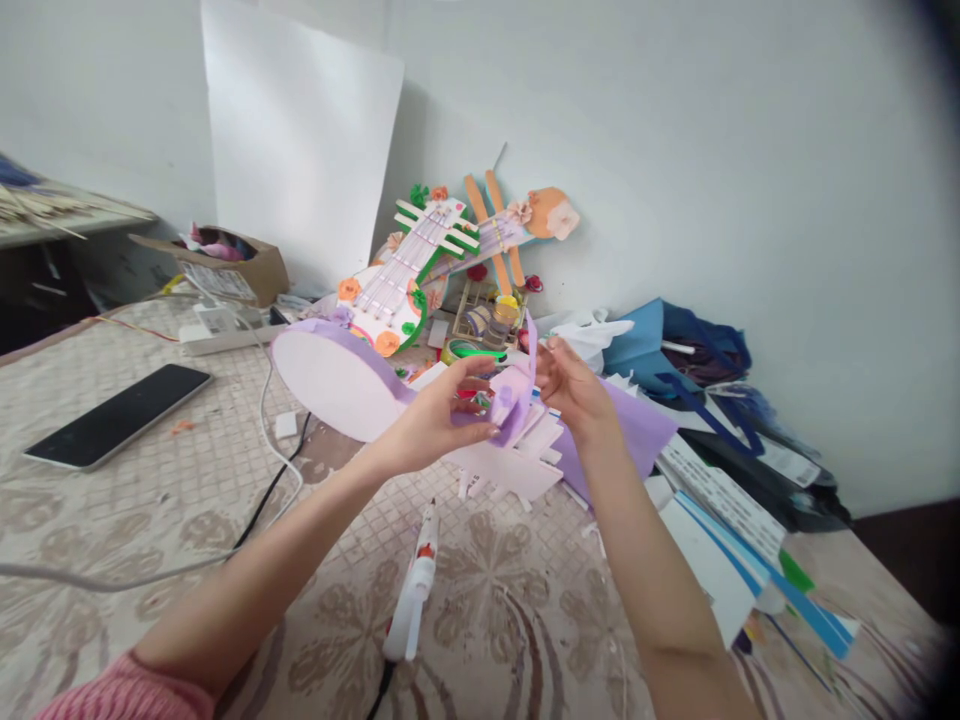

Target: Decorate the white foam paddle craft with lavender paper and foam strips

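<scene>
A paper model of a lute lies in front of me, with a pale rounded body (341, 380) edged in purple and a white headpiece with several pegs (536, 435). At its narrow end a purple paper strip (532, 345) stands up and curls. My left hand (442, 410) has its thumb and curved fingers around the lower, curled part of the strip. On the other side, my right hand (574, 385) is closed with its fingertips against the upright part; the exact contact is partly hidden. A white glue gun (412, 595) lies on the table nearer to me.
Two decorated model instruments (409, 260) lean at the back near a white board (300, 130). A phone (116, 415), a power strip (232, 338) and cables are at left. Purple sheet (622, 435), a blue bag (637, 335) and paper scraps (712, 560) crowd the right.
</scene>
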`<move>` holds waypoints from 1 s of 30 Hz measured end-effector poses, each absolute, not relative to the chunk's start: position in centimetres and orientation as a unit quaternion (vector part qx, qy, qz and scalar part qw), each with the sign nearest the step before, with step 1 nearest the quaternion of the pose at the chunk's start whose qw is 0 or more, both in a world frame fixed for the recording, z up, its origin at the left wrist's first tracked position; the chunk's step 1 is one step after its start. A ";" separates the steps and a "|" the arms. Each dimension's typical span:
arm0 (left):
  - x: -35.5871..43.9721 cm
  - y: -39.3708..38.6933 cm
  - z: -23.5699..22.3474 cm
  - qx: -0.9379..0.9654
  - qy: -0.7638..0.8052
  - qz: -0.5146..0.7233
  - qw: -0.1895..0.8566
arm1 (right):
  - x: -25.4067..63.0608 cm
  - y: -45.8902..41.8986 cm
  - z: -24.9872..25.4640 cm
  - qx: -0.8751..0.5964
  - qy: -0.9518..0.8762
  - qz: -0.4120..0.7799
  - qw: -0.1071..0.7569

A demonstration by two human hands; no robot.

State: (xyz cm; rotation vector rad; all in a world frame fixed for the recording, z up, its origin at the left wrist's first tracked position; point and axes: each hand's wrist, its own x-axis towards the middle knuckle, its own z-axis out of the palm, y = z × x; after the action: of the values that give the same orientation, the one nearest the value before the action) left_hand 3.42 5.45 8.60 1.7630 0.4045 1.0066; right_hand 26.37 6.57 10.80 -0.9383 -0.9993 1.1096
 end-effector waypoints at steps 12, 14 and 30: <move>3.4 5.6 8.5 0.752 0.159 0.402 0.498 | 31.7 1.4 11.5 -0.443 -0.508 0.032 0.738; 3.3 5.6 8.6 0.759 0.161 0.400 0.488 | 31.7 0.5 9.6 -0.563 -0.593 0.116 0.563; 2.7 5.4 9.3 0.768 0.175 0.447 0.424 | 30.1 -1.8 8.2 -0.529 -0.553 0.341 0.546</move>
State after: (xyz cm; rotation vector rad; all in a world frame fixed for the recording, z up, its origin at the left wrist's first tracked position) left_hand 2.66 5.35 9.27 1.9220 0.4380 1.1184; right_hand 30.09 -1.84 8.21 -1.2550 -1.3123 0.8076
